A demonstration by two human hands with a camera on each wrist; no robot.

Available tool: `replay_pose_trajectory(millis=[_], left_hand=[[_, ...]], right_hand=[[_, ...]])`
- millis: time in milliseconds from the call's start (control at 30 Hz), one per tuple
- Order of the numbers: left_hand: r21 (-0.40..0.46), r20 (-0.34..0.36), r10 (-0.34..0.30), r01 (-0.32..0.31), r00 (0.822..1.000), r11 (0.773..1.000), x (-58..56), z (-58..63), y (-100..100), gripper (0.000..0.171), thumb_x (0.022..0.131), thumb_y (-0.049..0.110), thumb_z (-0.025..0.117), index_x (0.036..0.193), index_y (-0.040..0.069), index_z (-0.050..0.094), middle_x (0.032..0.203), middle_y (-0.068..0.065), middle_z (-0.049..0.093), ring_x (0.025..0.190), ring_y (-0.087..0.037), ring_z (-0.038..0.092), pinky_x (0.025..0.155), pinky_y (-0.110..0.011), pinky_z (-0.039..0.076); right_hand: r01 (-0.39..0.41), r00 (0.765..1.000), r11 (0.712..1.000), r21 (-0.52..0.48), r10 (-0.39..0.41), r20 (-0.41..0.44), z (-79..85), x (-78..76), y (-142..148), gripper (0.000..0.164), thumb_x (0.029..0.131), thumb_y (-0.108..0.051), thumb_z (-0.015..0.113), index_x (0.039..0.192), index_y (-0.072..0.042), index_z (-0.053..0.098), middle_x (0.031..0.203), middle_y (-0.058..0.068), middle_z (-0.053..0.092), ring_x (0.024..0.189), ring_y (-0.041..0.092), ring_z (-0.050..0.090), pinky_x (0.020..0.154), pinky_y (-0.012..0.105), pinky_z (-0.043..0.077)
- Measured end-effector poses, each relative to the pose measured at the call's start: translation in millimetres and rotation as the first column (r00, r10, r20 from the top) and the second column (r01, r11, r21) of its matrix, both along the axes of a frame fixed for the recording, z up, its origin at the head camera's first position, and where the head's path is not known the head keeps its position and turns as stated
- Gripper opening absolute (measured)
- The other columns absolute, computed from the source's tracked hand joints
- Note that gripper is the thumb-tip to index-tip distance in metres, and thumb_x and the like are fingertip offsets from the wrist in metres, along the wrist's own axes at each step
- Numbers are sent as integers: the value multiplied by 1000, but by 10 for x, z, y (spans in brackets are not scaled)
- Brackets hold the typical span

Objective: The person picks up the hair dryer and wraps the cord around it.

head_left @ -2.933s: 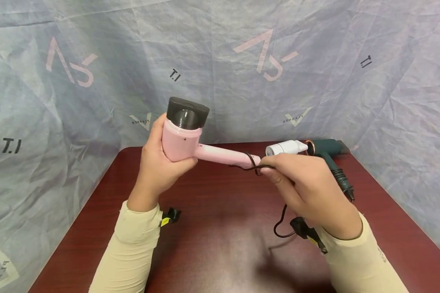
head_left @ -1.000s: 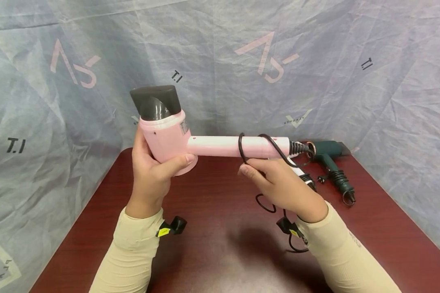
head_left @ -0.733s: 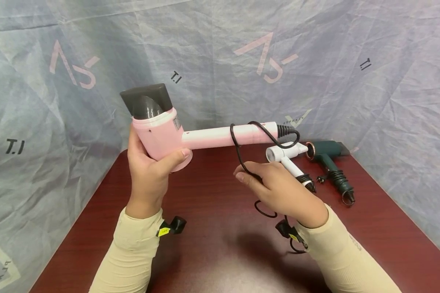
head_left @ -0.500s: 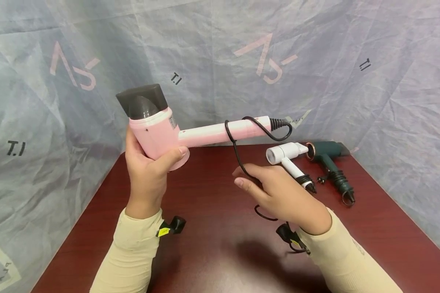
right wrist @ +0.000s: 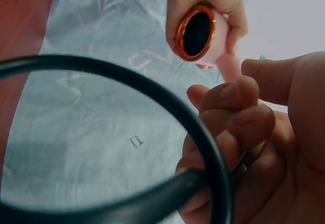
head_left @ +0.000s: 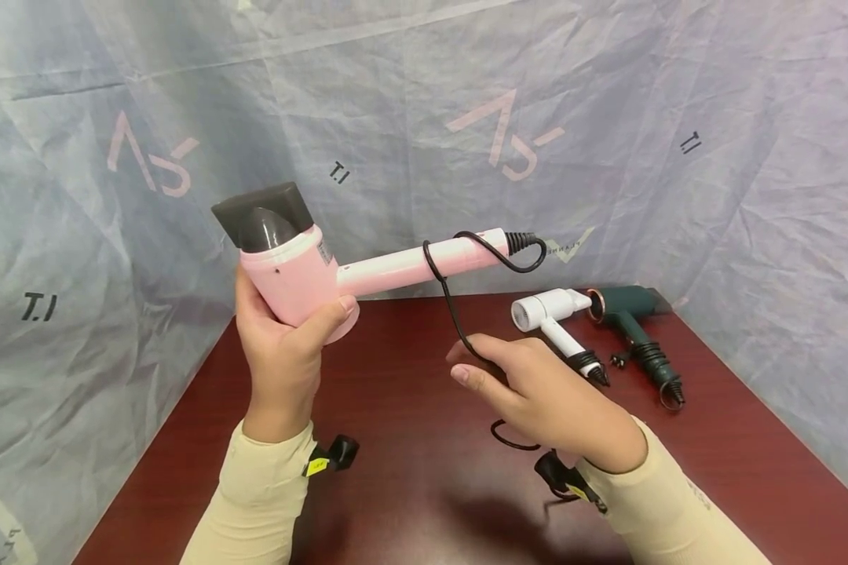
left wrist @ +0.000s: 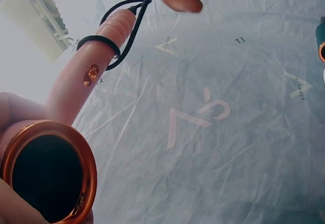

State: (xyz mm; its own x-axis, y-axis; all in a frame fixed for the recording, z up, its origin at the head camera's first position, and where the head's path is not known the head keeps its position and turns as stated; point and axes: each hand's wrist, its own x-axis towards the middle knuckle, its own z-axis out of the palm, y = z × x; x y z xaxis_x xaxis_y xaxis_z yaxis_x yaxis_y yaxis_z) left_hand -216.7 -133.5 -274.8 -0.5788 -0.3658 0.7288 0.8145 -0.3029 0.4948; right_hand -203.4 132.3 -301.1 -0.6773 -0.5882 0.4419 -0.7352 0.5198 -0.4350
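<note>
My left hand (head_left: 279, 365) grips the barrel of a pink hair dryer (head_left: 283, 286), held above the table with its dark nozzle (head_left: 265, 216) pointing up. The dryer's handle (head_left: 389, 267) extends right, tilted slightly upward, with a black cord (head_left: 451, 302) looped around it. From the loop the cord runs down to my right hand (head_left: 544, 392), whose curled fingers hold it. In the left wrist view a copper-coloured rim (left wrist: 90, 168) shows at the barrel's back end. A loose bend of cord (right wrist: 152, 92) hangs close before the right wrist camera.
A white hair dryer (head_left: 537, 310) and a dark green hair dryer (head_left: 622, 302) lie side by side at the back right of the reddish-brown table (head_left: 410, 408). Both have cords wound around their handles. Grey printed fabric (head_left: 410, 118) hangs behind the table.
The pink dryer has moved left, its handle end tilting upward. Cord loops around the handle became visible. My right hand moved from the handle's end to below it, the cord stretching between them.
</note>
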Motion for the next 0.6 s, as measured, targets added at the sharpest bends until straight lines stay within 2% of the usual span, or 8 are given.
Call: replay_pose_trajectory(millis=[200,333,467,600], left_hand=[[-21,-16,28,-29,999,999,-9,-13,6,77,63,-24,76,133,0,54,118,-18,62,101,-33,62,83,-36,59],[-49,-18,72,-73,997,996,-28,-33,-5,79,63,-22,79,134,1,54,118,-19,63,101,-33,62,80,-36,60],[-74,-56,115,-119,992,990,-47,-37,-19,82,62,-21,81,135,1,53,120,-20,62,102,-35,61,79,-36,60],[-104,-85,152,-161,985,982,-62,-35,-24,83,63,-19,83,136,1,51,122,-21,62,108,-37,60,88,-37,57]], right_hand=[[2,996,1000,15,-3,87,40,76,12,22,108,-47,49,123,-36,61,84,-17,61,65,4,51,71,25,50],[-15,994,1000,-16,16,110,72,123,17,22,109,-42,49,128,-36,59,82,-14,59,70,5,54,73,27,51],[-29,995,998,-47,34,97,97,158,23,23,110,-36,49,131,-36,58,72,-13,51,68,4,51,72,26,50],[-29,999,999,-41,30,36,116,184,18,26,110,-33,50,135,-32,57,70,-13,46,62,2,44,67,24,47]])
